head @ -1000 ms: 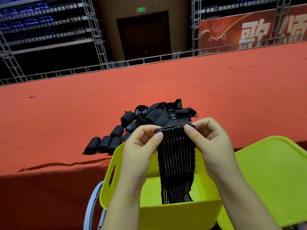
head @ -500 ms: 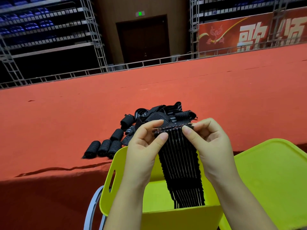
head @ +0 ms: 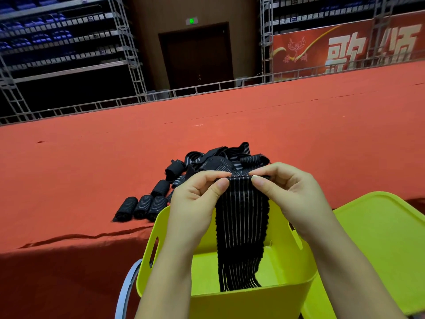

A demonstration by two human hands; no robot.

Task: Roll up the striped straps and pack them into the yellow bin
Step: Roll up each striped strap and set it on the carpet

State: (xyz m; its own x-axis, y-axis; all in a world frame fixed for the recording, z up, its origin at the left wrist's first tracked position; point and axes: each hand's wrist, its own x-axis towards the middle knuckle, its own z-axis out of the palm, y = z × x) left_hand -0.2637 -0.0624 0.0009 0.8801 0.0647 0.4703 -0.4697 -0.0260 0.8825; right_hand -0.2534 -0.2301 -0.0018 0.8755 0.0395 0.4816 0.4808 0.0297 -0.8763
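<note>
Both hands, left (head: 195,203) and right (head: 292,194), pinch the strap (head: 241,226) top edge; its length hangs straight below the grip into the bin (head: 230,302).

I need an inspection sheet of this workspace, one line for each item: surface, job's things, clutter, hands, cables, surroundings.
Surface: red cloth over a long table, wrinkled at the near edge.
Job's things: strap hangs from both hands into the yellow bin; five rolls and a loose pile lie on the cloth; no rolls seen in the visible part of the bin.
Clutter: yellow lid right of the bin.
Hands: left hand and right hand pinch the strap's top edge.
Cables: nothing seen.
Surroundings: metal racks, dark door, red banner, grey hoop beside the bin.
</note>
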